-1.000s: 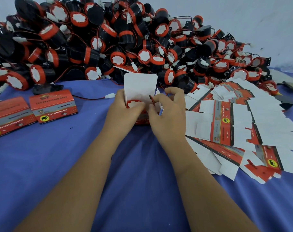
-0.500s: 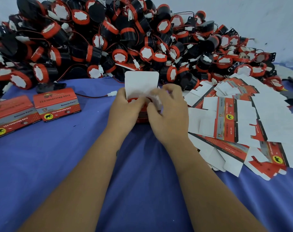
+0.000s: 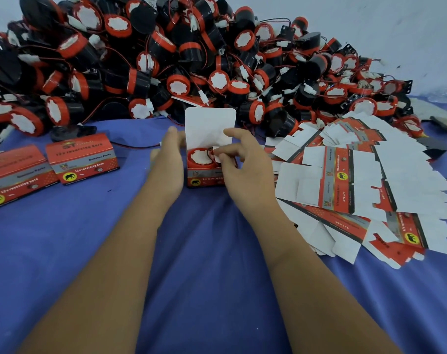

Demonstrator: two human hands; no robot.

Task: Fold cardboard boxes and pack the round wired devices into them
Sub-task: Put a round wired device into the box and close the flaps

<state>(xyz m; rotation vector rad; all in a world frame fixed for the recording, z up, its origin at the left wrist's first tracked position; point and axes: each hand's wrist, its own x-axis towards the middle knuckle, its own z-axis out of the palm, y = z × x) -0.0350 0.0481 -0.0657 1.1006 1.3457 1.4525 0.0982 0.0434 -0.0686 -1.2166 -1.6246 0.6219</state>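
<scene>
Open box (image 3: pixel 205 175) with lid upright, horn (image 3: pixel 200 157) inside; left hand (image 3: pixel 166 159) flat against its side, fingers straight; right hand (image 3: pixel 242 162) pinching a side flap (image 3: pixel 218 152).

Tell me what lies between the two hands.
In the head view, the open box with a round device inside stands between the left hand and right hand.

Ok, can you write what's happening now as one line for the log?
step: packing | open red cardboard box: lid up, round red-and-white wired device inside | left hand: steadies box side | right hand: pinches white side flap
</scene>
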